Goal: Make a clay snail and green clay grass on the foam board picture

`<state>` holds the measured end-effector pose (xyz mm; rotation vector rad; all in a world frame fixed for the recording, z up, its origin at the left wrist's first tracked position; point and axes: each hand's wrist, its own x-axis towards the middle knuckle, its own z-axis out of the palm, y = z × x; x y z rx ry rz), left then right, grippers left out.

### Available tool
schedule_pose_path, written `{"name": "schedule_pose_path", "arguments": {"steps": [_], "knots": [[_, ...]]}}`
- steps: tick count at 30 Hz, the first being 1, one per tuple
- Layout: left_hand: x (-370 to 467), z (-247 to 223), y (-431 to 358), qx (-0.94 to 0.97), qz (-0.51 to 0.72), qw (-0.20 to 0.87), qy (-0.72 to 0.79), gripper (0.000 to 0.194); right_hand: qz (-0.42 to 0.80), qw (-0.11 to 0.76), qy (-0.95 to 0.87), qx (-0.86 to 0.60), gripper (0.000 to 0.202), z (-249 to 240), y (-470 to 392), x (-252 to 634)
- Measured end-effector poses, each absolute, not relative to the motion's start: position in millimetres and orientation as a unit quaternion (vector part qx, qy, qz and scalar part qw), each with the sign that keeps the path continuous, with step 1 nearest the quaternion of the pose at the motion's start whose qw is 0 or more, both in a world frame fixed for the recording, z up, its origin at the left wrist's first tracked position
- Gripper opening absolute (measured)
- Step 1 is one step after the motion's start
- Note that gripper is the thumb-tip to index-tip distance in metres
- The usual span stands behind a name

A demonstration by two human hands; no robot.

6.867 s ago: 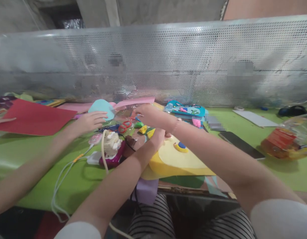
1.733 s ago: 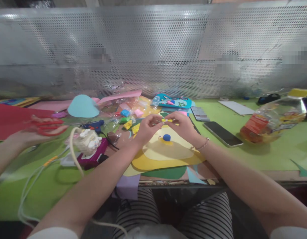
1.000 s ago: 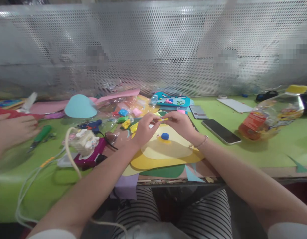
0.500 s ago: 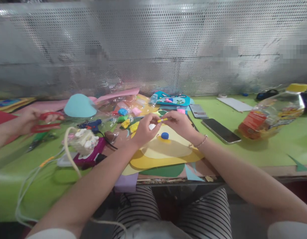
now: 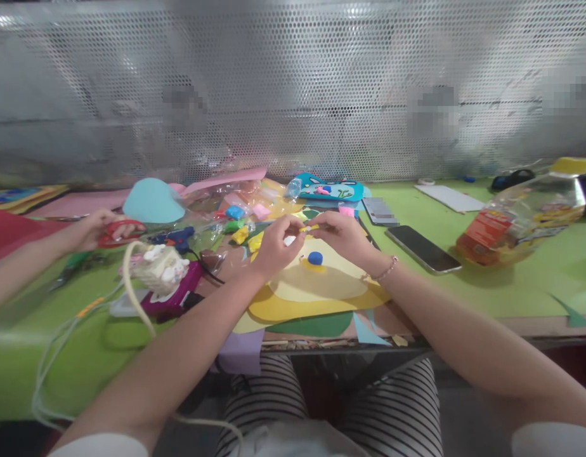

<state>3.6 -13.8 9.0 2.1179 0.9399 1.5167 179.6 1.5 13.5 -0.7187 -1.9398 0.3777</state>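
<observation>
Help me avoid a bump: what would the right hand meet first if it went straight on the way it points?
Probably the left hand, facing the right hand across the small yellow piece at the right fingertips. Depth is unclear; I can't tell whether the hands touch.

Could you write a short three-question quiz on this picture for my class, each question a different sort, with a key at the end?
1. True or false: in the picture, the bottle is to the right of the dark phone.

2. Multiple choice: what do the wearer's left hand and right hand hold between them?
A) red scissors
B) a small yellow piece
C) a sheet of pink paper

3. Fill in the blank: the wearer's bracelet is on the ____ wrist.

Key: 1. True. 2. B. 3. Right.
</observation>
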Motion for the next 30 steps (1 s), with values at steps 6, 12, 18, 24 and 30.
{"name": "schedule_pose_path", "arguments": {"steps": [6, 12, 18, 24, 30], "knots": [[3.6, 9.0, -12.3, 0.758, 0.54, 0.171, 0.324, 0.003, 0.157, 0.498, -0.805, -0.282, 0.012, 15.6, -0.2, 179.0], [3.7, 8.8, -10.8, 0.757, 0.534, 0.166, 0.338, 0.004, 0.15, 0.498, -0.805, -0.285, 0.011, 16.1, -0.9, 179.0], [3.8, 9.2, -11.0, 0.757, 0.534, 0.17, 0.336, 0.007, 0.143, 0.494, -0.809, -0.285, 0.012, 16.7, -1.7, 177.8], [4.3, 8.4, -10.6, 0.748, 0.539, 0.215, 0.322, 0.006, 0.137, 0.498, -0.81, -0.279, 0.011, 15.6, -1.0, 178.5], [5.4, 9.5, -8.3, 0.684, 0.555, 0.355, 0.314, 0.016, 0.116, 0.49, -0.814, -0.288, 0.008, 17.1, -3.2, 178.4]]}}
